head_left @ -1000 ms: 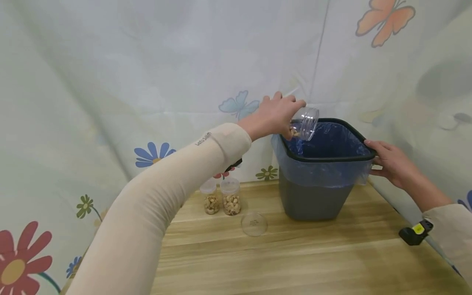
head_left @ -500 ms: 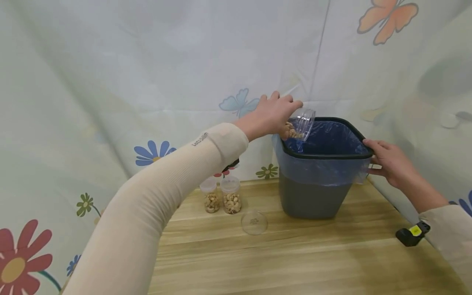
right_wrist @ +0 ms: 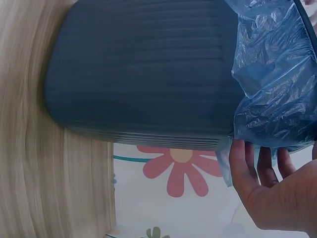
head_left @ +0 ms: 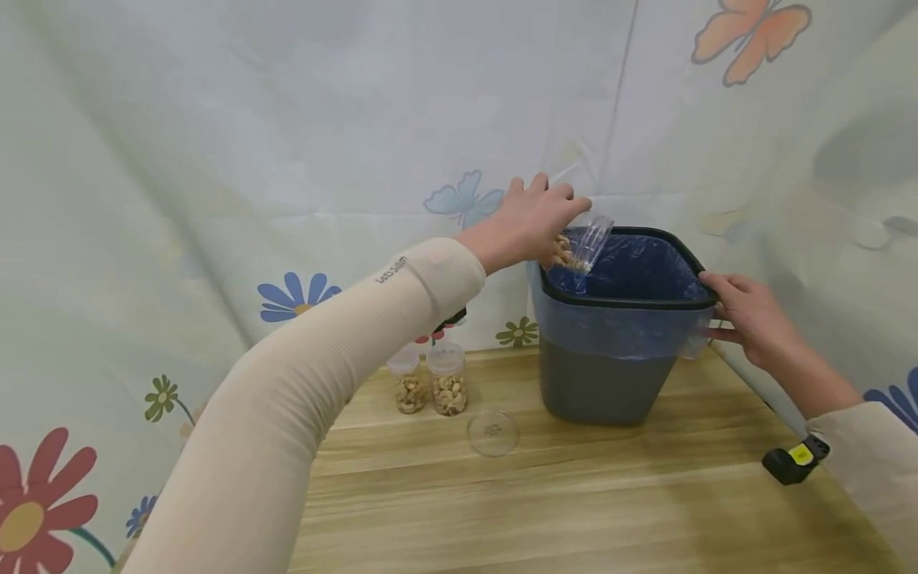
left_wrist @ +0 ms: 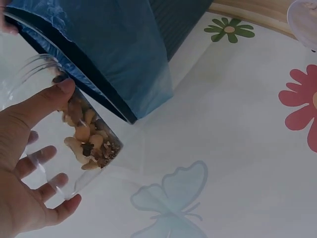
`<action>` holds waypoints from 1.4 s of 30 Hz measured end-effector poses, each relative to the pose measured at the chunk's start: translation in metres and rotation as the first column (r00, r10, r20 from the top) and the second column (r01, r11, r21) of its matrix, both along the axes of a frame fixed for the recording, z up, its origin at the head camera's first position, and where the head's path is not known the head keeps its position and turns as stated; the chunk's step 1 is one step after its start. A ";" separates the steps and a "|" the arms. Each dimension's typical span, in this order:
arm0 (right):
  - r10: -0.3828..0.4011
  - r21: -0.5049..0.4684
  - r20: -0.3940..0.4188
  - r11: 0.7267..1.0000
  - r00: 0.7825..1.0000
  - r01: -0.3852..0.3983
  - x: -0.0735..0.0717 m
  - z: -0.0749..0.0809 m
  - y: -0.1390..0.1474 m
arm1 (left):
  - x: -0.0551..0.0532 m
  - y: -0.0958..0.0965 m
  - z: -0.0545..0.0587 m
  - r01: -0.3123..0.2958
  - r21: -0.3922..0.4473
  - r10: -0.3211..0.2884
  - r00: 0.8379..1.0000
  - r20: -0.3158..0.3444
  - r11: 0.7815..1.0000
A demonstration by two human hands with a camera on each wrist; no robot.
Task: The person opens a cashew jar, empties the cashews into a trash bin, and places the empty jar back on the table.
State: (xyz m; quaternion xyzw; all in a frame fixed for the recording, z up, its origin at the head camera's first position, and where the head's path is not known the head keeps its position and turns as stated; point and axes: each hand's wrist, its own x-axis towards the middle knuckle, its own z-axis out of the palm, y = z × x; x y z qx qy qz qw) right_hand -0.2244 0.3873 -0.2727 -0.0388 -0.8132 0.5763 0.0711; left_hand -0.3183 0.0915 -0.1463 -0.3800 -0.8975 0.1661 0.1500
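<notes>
My left hand (head_left: 534, 222) grips a clear plastic jar (head_left: 594, 239) that is tipped on its side, its mouth over the near left part of the trash bin's opening. Mixed nuts (left_wrist: 86, 134) lie along the jar's lower wall in the left wrist view. The grey trash bin (head_left: 598, 387) stands upright, lined with a blue plastic bag (head_left: 620, 331) folded over its black rim. At the rim's right corner my right hand (head_left: 753, 315) holds on, thumb on top and fingers under the edge against the bag, as the right wrist view (right_wrist: 272, 193) also has it.
Two lidded jars of nuts (head_left: 409, 391) (head_left: 449, 391) stand on the wooden table (head_left: 574, 494) left of the bin. A clear round lid (head_left: 492, 433) lies flat in front of them. A patterned cloth (head_left: 358, 143) hangs behind and along the sides.
In the tilted jar the nuts have shifted toward its mouth. The bin's top and my right hand have moved slightly left.
</notes>
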 end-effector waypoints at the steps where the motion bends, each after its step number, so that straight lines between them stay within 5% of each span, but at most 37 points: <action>1: -0.001 0.002 0.000 1.000 1.000 0.001 0.000 0.000 -0.001 | 0.000 0.000 0.000 0.002 -0.003 -0.002 1.000 -0.001 1.000; 42: -0.040 -0.004 -0.007 0.999 0.999 0.040 0.001 -0.001 -0.005 | 0.004 -0.002 0.003 0.028 -0.041 -0.030 0.999 -0.038 0.999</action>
